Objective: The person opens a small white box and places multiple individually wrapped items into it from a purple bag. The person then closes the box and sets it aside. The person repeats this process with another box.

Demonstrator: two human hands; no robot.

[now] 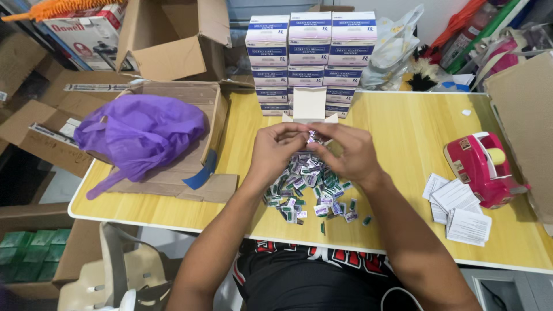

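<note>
Dozens of little foil blister packs (311, 187) sit heaped mid-table, right under your hands. Your left hand (275, 151) and right hand (350, 152) both pinch a few packs together above the heap. Just beyond stands an open white box (310, 106), with stacked boxes (310, 55) behind and a tape dispenser (481, 167) off right.

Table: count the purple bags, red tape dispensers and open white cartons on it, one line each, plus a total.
Purple plastic bag: 1
Red tape dispenser: 1
Open white carton: 1
Total: 3
</note>
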